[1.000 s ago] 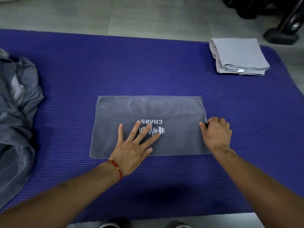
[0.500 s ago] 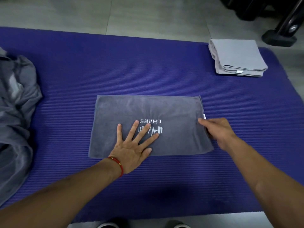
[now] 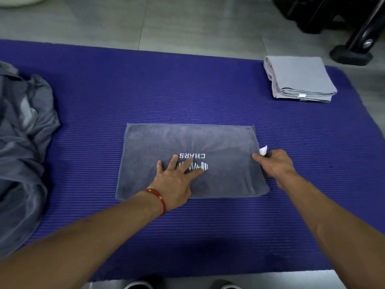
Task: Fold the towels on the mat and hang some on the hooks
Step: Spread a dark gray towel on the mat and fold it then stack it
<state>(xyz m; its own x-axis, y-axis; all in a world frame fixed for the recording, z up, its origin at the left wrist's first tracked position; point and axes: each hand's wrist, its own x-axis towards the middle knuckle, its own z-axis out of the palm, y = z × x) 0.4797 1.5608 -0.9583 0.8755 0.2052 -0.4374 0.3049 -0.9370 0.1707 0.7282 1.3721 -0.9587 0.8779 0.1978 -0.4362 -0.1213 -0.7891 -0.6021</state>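
Note:
A dark grey towel (image 3: 218, 142) with white "CHARS" lettering lies folded flat in the middle of the purple mat (image 3: 187, 90). My left hand (image 3: 177, 180) presses flat on it with spread fingers, just below the lettering. My right hand (image 3: 275, 163) pinches the towel's right edge beside its small white tag. A light grey towel (image 3: 298, 78) sits folded at the mat's far right corner. Several unfolded grey towels (image 3: 23, 142) lie heaped at the left edge. No hooks are in view.
Grey floor tiles (image 3: 145, 21) run beyond the mat. A black equipment base (image 3: 352, 53) stands on the floor at the far right. My shoe tips (image 3: 137, 285) show at the bottom edge.
My right hand has turned from resting knuckles-up at the towel's right edge to pinching that edge. The left hand has stayed pressed in place.

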